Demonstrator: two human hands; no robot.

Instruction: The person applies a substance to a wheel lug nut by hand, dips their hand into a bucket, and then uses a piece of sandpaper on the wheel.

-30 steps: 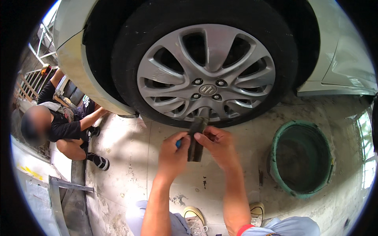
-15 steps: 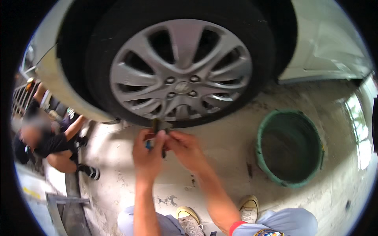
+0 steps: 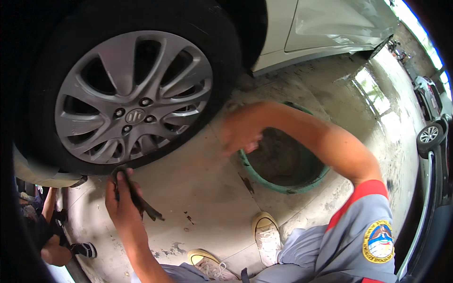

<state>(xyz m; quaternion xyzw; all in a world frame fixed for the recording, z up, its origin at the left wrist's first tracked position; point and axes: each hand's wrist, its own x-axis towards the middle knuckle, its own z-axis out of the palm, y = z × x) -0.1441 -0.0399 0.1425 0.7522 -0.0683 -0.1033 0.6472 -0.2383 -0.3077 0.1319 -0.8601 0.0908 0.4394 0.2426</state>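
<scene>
My left hand [image 3: 123,195] is closed around a dark, bendy strip [image 3: 144,207], whose lower end hangs out past the palm. Just above that hand is the lower edge of a car's wheel [image 3: 135,116], with silver spokes and a black tire. My right hand [image 3: 243,128] is off to the right of the tire, over the left rim of a round green tub [image 3: 288,189]. Motion smears its fingers, so whether they hold anything cannot be made out.
A pale car body [image 3: 339,23] rises beyond the tub. At the lower left a person [image 3: 52,231] in dark clothes crouches by the car's front. Another car [image 3: 429,134] stands at the far right. The concrete floor [image 3: 212,226] has dark stains and wet patches.
My hands were together in front of the wheel and are now far apart, the right one swung toward the tub. The view has turned right, and the dark strip now shows in my left hand.
</scene>
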